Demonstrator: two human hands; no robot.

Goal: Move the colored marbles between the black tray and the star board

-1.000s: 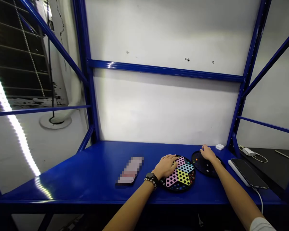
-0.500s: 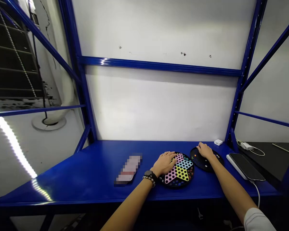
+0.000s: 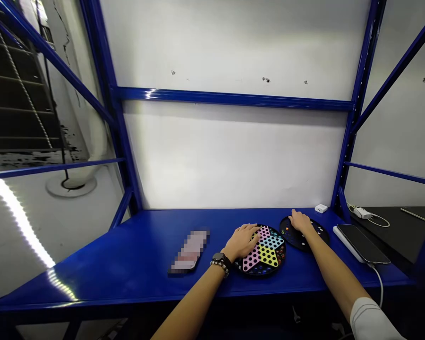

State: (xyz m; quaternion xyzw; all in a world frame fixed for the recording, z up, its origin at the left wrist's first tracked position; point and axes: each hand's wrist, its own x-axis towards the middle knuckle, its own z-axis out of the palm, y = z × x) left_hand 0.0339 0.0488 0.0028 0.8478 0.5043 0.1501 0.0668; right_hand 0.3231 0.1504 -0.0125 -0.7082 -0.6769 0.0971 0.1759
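Observation:
A round Chinese checkers board (image 3: 268,255) with a pink, yellow and blue star lies on the blue table. My left hand (image 3: 242,241) rests flat over its left part, fingers stretched out, covering some holes. Coloured marbles sit around the star in the dark rim. To the right is a black round tray (image 3: 320,230) holding a few small white and coloured pieces. Over that tray's left side, my right hand (image 3: 301,222) points down with fingers bent together. Whatever is between its fingertips is too small or hidden to make out.
A phone (image 3: 189,252) with a pixelated screen lies left of the board. Another phone (image 3: 363,243) rests on a white box at right, with a white cable. A small white case (image 3: 320,208) stands at the back right. Blue rack posts (image 3: 343,156) frame the table.
The camera view has shifted slightly. My left hand stays on the board, and my right hand remains over the black tray with hardly any movement.

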